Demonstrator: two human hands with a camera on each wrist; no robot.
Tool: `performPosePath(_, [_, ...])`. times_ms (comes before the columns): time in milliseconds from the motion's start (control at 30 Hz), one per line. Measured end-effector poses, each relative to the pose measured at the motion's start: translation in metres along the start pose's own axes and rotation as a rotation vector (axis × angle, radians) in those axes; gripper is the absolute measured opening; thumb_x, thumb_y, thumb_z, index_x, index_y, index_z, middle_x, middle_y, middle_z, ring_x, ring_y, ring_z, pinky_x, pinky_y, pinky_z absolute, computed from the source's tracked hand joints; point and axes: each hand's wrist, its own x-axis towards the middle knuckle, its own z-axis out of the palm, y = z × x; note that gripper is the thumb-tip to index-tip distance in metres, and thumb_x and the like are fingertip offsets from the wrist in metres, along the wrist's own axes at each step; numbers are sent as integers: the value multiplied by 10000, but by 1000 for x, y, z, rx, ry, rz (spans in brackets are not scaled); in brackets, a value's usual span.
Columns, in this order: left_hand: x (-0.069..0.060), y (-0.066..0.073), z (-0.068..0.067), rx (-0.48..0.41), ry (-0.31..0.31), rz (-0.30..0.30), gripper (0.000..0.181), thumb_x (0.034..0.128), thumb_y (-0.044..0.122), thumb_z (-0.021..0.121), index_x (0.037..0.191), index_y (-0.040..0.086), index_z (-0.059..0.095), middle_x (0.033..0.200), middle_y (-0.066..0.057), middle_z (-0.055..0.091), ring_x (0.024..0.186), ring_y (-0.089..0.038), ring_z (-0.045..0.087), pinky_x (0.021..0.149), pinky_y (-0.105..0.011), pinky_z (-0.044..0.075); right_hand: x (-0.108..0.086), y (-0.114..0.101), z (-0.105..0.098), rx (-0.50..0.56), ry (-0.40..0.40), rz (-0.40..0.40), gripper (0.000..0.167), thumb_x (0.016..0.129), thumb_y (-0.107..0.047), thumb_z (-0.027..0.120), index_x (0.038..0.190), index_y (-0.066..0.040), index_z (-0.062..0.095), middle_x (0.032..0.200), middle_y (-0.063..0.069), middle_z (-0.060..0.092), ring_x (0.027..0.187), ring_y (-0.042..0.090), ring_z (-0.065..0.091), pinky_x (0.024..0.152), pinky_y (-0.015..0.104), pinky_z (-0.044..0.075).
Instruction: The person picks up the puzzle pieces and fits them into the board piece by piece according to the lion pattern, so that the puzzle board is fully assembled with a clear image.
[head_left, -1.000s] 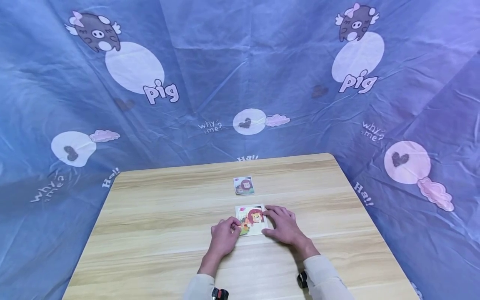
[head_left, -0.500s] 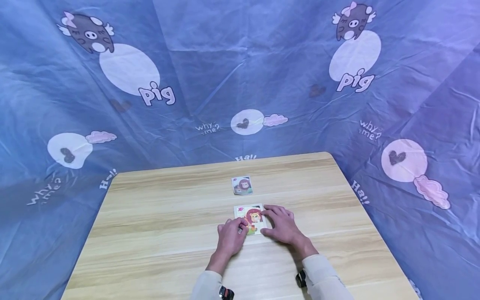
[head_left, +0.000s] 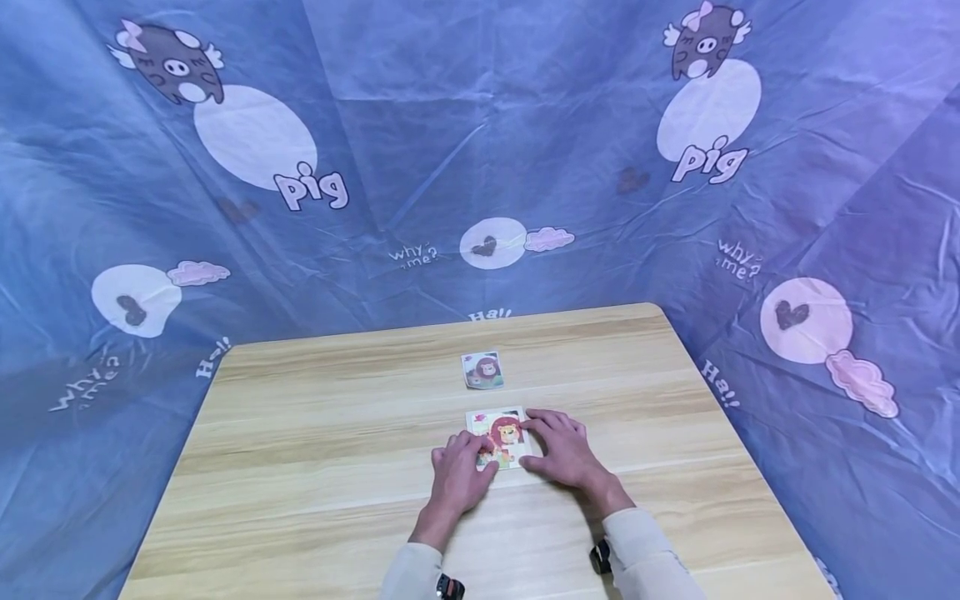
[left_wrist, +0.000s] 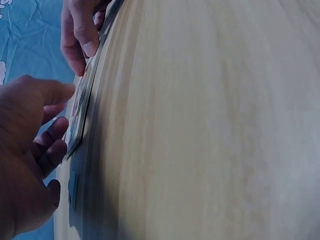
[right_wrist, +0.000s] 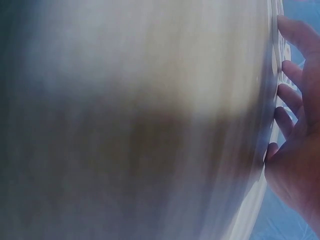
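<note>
A small jigsaw puzzle [head_left: 508, 430] with a lion picture lies flat in its pale tray [head_left: 521, 463] on the table. My left hand [head_left: 456, 475] rests at its left side, fingertips over the lower left part and thumb near the lower edge. In the left wrist view that hand's [left_wrist: 25, 130] thumb and fingers stand apart, with nothing seen between them. At the right edge my right hand [head_left: 564, 450] touches the tray with thumb and fingers spread along it. The left fingers hide some of the pieces.
A picture card [head_left: 482, 370] with the same lion lies farther back, one corner slightly curled. The wooden table [head_left: 315, 433] is bordered by blue printed cloth [head_left: 420, 167] at the back and sides. A small flat pale blue thing [left_wrist: 73, 187] shows below the tray in the left wrist view.
My left hand moved right, apparently with a puzzle piece pinched at the lower left, then loosened and spread its fingers over that part. The right hand has stayed at the tray's right edge.
</note>
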Motion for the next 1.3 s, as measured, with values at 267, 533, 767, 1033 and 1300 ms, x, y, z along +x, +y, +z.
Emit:
performPosePath(267, [-3,-2,-1,82,-16,48,290,755,415,739,1013,288,702,960,80,544,894,-123,465,778,-355,265,0,1,1,7,6,-1,619,751,-507,732,1303,-277,572,1482,-24,449,1352,249,392,1033,540,285])
performPosePath(533, [-2,1,1,83,-19,25,299,773,421,726,1023,258,706,980,66,563,900,-133,476,786,-369,273,-1,0,1,7,0,1,622,754,-504,735,1307,-269,571,1483,-20,448,1354,254,392,1029,543,293])
performPosePath(767, [-3,1,3,90,-26,10,398,792,445,697,1130,234,689,1013,51,584,923,-145,487,787,-370,270,0,0,-1,15,7,-10,623,756,-492,736,1309,-258,571,1482,-1,452,1351,263,391,1019,547,294])
performPosePath(1033, [2,3,1,83,-56,15,307,776,420,711,1019,235,676,970,56,566,903,-153,475,790,-387,271,0,1,0,10,5,-9,620,757,-497,731,1308,-263,569,1481,-1,453,1349,263,393,1015,542,296])
performPosePath(1300, [4,0,3,81,-55,44,286,774,415,702,989,229,669,936,70,559,869,-137,467,809,-391,270,1,1,1,6,11,-11,618,755,-497,734,1304,-263,572,1478,-4,455,1346,265,397,1016,543,299])
